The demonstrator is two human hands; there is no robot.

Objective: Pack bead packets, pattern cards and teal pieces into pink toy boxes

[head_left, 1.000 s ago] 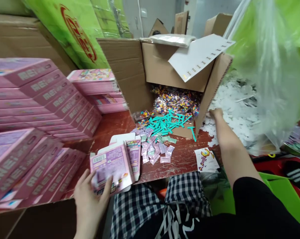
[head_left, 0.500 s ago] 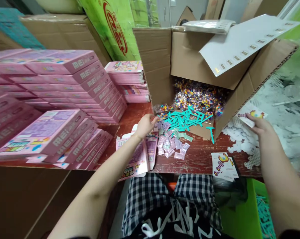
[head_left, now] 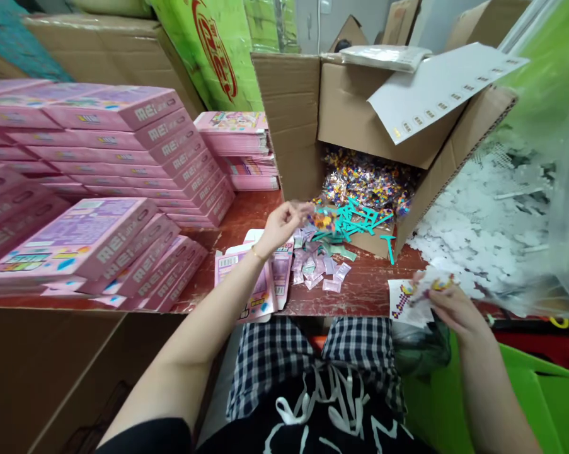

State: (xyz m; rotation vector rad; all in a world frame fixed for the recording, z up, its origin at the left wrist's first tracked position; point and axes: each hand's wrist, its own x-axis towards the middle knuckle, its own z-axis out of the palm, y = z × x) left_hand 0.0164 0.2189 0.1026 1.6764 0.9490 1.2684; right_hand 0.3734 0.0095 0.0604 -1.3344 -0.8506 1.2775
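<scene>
Pinching the edge of a bead bag [head_left: 324, 220], the left hand [head_left: 281, 224] hangs by the teal sticks [head_left: 345, 222]; the bag looks light, limp, slippery – best gripped at a corner. The right hand [head_left: 460, 310] pinches a blurred card [head_left: 423, 290] near the table [head_left: 355, 306] – probably thin, bendable, easiest held edgewise.

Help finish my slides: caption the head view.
Left hand with bagged colorful pieces, right hand with a printed card.
</scene>
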